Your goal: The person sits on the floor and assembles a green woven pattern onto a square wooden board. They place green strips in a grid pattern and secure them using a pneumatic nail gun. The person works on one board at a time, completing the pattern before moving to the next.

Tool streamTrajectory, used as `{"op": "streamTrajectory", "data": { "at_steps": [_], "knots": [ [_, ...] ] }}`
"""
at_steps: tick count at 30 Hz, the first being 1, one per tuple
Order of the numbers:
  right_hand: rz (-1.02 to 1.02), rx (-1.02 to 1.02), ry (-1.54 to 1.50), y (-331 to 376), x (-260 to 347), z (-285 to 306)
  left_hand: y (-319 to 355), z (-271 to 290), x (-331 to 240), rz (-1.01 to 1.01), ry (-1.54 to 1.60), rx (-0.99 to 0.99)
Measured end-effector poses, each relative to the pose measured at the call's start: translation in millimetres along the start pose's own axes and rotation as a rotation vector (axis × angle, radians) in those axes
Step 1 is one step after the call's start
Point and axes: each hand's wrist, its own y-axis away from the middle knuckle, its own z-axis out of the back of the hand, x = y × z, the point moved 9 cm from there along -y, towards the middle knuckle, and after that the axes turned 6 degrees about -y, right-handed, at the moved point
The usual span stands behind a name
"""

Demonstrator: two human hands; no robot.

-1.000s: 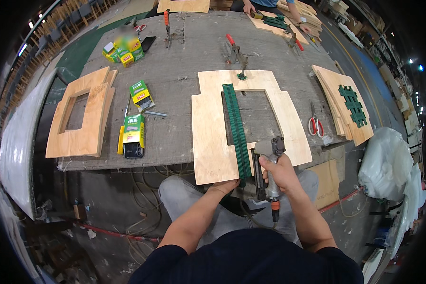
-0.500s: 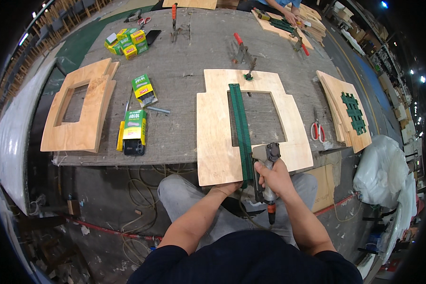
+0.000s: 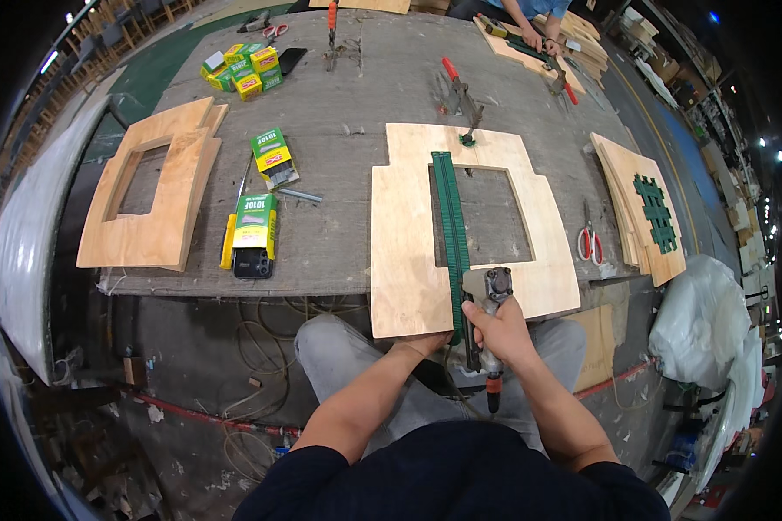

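In front of me a pale plywood panel (image 3: 408, 208) with a rectangular cut-out lies partly on the table, its near end over my lap. A green webbing strap (image 3: 449, 221) runs lengthwise across the cut-out and down to the near edge. My left hand (image 3: 427, 342) is at that edge by the strap's near end, seemingly gripping it; its fingers are mostly hidden under the wood. A pneumatic staple gun (image 3: 488, 285) is in my right hand (image 3: 504, 332), which is wrapped round its grip. The gun's head sits over the panel beside the strap.
A red-handled toggle clamp (image 3: 457, 85) stands at the panel's far end. To the left are cut-out panels (image 3: 169, 208), staple boxes (image 3: 254, 219) and a phone (image 3: 253, 263). Red-handled scissors (image 3: 590, 246) and panels with woven green straps (image 3: 654, 213) lie right. A co-worker's hands (image 3: 543, 42) work beyond.
The view has shifted slightly, so the table things sit a little further right. The staple gun's head looks slightly closer to the strap. Both hands keep nearly the same places.
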Motion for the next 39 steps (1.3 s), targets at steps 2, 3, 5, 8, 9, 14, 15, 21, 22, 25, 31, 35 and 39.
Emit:
{"op": "streamTrajectory", "data": {
  "at_steps": [2,3,5,8,9,14,15,21,22,25,31,35,39],
  "knots": [
    [-0.029,-0.002,-0.041,3.0,-2.9,-3.9,-0.2,-7.9,0.6,-0.004,-0.013,0.021],
    [-0.018,0.005,-0.035,3.3,-3.5,-5.8,0.9,-13.2,1.4,-0.004,-0.007,0.065],
    [0.003,0.016,-0.025,5.3,-5.2,-7.7,1.2,-21.9,-2.5,-0.03,-0.023,0.119],
    [0.023,0.043,-0.06,2.1,3.3,-11.2,2.1,-21.6,3.4,-0.056,-0.068,0.067],
    [0.015,0.037,-0.083,1.4,-0.4,-4.9,3.5,-15.3,-1.8,-0.072,-0.042,0.036],
    [0.048,-0.092,-0.198,9.1,-18.1,41.4,24.0,-9.4,-17.2,0.162,0.248,0.166],
    [0.06,-0.106,-0.226,10.6,-20.1,50.3,29.4,-10.1,-23.6,0.204,0.417,0.226],
    [0.059,-0.129,-0.243,14.0,-31.1,67.8,52.6,10.7,-52.3,0.508,1.131,0.343],
    [0.051,-0.124,-0.235,15.6,-34.8,69.6,46.3,32.0,-59.4,0.517,1.15,0.355],
    [0.064,-0.074,-0.226,16.4,-24.0,63.0,4.9,78.0,-39.4,0.571,1.134,0.238],
    [0.102,0.037,-0.221,5.0,-2.4,41.8,-90.0,116.6,3.4,0.514,0.951,0.258],
    [0.082,0.05,-0.182,-1.7,4.8,32.7,-108.1,95.9,18.4,0.585,1.003,0.345],
    [0.044,0.025,-0.134,-9.5,-0.9,30.2,-111.6,76.0,28.0,0.607,1.03,0.391]
  ]
}}
